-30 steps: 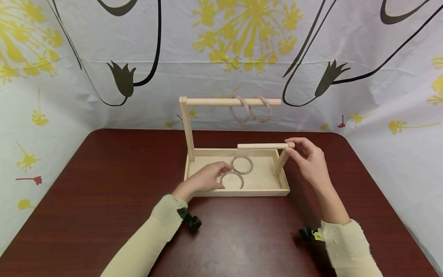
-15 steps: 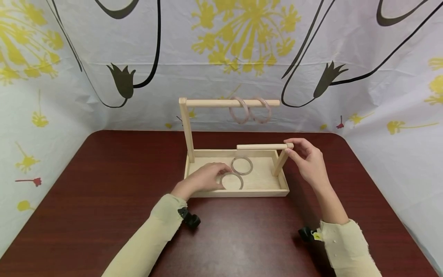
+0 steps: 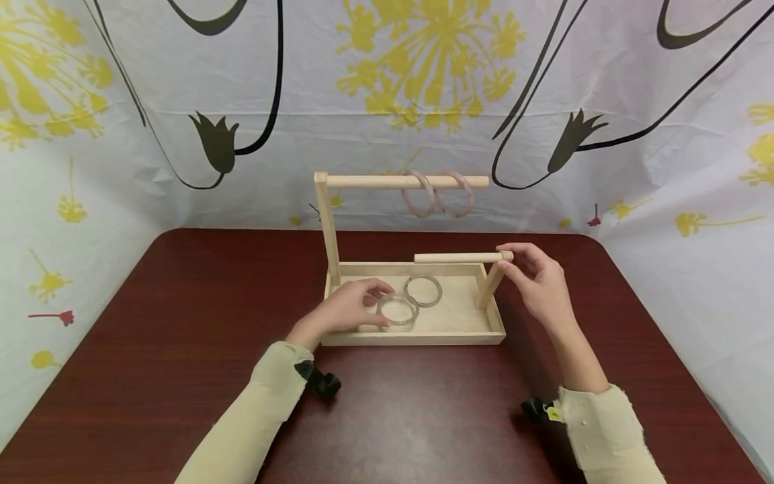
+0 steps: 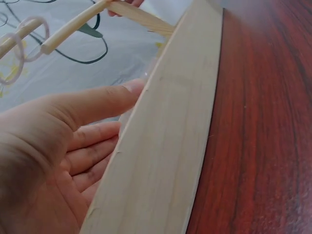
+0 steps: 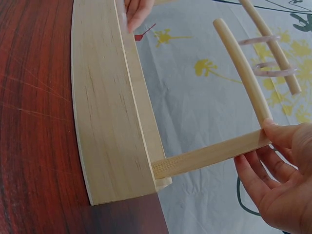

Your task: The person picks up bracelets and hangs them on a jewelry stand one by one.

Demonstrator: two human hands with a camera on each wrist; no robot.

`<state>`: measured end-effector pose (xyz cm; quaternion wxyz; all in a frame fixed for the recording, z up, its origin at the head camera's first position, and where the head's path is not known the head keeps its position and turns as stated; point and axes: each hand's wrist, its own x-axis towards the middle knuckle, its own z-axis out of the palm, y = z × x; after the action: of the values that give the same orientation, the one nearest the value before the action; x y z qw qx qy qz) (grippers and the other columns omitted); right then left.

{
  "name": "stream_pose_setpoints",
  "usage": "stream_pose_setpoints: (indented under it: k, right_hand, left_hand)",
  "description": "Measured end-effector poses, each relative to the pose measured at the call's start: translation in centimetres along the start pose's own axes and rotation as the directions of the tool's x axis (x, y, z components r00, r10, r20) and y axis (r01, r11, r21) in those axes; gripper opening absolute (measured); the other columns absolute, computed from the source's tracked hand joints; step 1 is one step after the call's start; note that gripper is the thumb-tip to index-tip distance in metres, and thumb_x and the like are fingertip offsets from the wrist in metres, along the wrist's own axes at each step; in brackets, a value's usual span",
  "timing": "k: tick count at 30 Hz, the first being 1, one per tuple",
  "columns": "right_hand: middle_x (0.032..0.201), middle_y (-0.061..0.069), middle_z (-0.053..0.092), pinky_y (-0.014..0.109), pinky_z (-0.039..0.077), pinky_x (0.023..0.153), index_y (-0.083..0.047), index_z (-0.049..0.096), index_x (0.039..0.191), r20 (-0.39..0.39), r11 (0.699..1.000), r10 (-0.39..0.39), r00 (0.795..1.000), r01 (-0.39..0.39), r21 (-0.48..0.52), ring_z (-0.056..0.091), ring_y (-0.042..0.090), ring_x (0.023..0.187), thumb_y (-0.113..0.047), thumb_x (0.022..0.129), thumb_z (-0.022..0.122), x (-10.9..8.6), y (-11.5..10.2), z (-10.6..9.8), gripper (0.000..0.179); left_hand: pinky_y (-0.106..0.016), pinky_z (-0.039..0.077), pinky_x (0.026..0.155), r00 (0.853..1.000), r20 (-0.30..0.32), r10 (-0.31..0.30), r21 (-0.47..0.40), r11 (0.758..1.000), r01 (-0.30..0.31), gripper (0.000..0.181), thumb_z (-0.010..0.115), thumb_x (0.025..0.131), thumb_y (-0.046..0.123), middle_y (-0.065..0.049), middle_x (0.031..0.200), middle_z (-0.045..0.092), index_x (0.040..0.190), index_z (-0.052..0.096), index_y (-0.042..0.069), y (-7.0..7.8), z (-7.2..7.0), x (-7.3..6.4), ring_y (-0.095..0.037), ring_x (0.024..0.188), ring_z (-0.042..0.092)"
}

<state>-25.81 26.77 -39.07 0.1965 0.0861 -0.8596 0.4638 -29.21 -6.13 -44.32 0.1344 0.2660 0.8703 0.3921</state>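
Note:
In the head view, a wooden bangle stand (image 3: 411, 339) has a tray base, a tall post with a bar, and a short post with a bar. My left hand (image 3: 347, 306) is inside the tray's left half, thumb and fingers pinching the near pale translucent bangle (image 3: 416, 316), which looks slightly raised. A second bangle (image 3: 439, 291) lies flat on the tray floor just behind. The tray wall (image 4: 161, 112) hides part of the held bangle in the left wrist view. My right hand (image 3: 541, 282) grips the top of the short post (image 5: 214, 153), where its bar begins.
Two pinkish bangles (image 3: 433, 202) hang on the upper bar (image 3: 363, 181) towards its free right end. The lower bar (image 3: 453, 257) points left above the tray. A dark red table (image 3: 423, 417) carries the stand, with a patterned sheet (image 3: 272, 188) behind it.
My left hand has shifted a little to the left, and the near bangle has moved left and up with it. My right hand has stayed on the short post.

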Motion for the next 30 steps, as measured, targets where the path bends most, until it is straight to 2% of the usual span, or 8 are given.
stream_pose_setpoints:
  k: [6,9,13,22,30]
  right_hand:
    - [0.108,-0.018,0.065,0.006,0.044,0.09,-0.005,0.067,0.121,0.0,1.0,0.007,1.0,-0.007,-0.008,0.058,-0.015,0.1,-0.014,0.095,0.068,-0.06,-0.14,-0.08,0.028]
    - [0.106,-0.021,0.064,0.005,0.044,0.089,-0.004,0.067,0.121,0.0,1.0,0.007,1.0,-0.007,-0.006,0.058,-0.015,0.099,-0.014,0.095,0.068,-0.07,-0.18,-0.07,0.028]
    - [0.104,-0.025,0.062,0.003,0.043,0.087,-0.004,0.067,0.121,-0.002,1.0,0.002,1.0,-0.002,-0.003,0.058,-0.014,0.098,-0.014,0.095,0.068,-0.04,-0.21,-0.04,0.027]
    - [0.106,-0.018,0.066,0.003,0.043,0.088,-0.003,0.067,0.121,0.0,1.0,0.001,1.0,-0.001,0.009,0.058,-0.014,0.098,-0.012,0.095,0.068,-0.06,-0.24,-0.01,0.028]
    - [0.106,-0.023,0.064,0.003,0.043,0.089,-0.003,0.067,0.121,0.001,1.0,0.002,1.0,-0.002,0.01,0.058,-0.015,0.1,-0.012,0.095,0.068,-0.06,-0.27,-0.01,0.028]
  left_hand:
    - [-0.041,0.05,0.107,1.0,-0.03,0.004,-0.169,0.986,-0.009,0.057,0.082,0.082,0.017,-0.016,0.132,0.063,0.132,0.059,0.004,-0.24,-0.45,-0.2,-0.032,0.122,0.061]
    - [-0.042,0.049,0.108,0.999,-0.036,0.001,-0.273,0.962,-0.011,0.055,0.08,0.084,0.012,-0.018,0.135,0.06,0.134,0.057,0.002,-0.17,-0.7,-0.31,-0.035,0.126,0.058]
    - [-0.042,0.048,0.109,0.999,-0.05,-0.004,-0.368,0.93,-0.015,0.056,0.078,0.085,0.008,-0.021,0.137,0.057,0.135,0.055,-0.001,-0.11,-0.91,-0.33,-0.038,0.129,0.055]
    - [-0.042,0.047,0.11,0.992,-0.118,-0.038,-0.413,0.91,-0.014,0.055,0.077,0.087,0.009,-0.018,0.139,0.057,0.136,0.055,0.001,-0.29,-1.0,-0.25,-0.035,0.131,0.054]
    - [-0.046,0.047,0.109,0.979,-0.2,-0.043,-0.463,0.885,-0.056,0.052,0.074,0.088,0.005,-0.02,0.14,0.057,0.136,0.055,0.0,-0.1,-0.94,-0.16,-0.038,0.131,0.054]
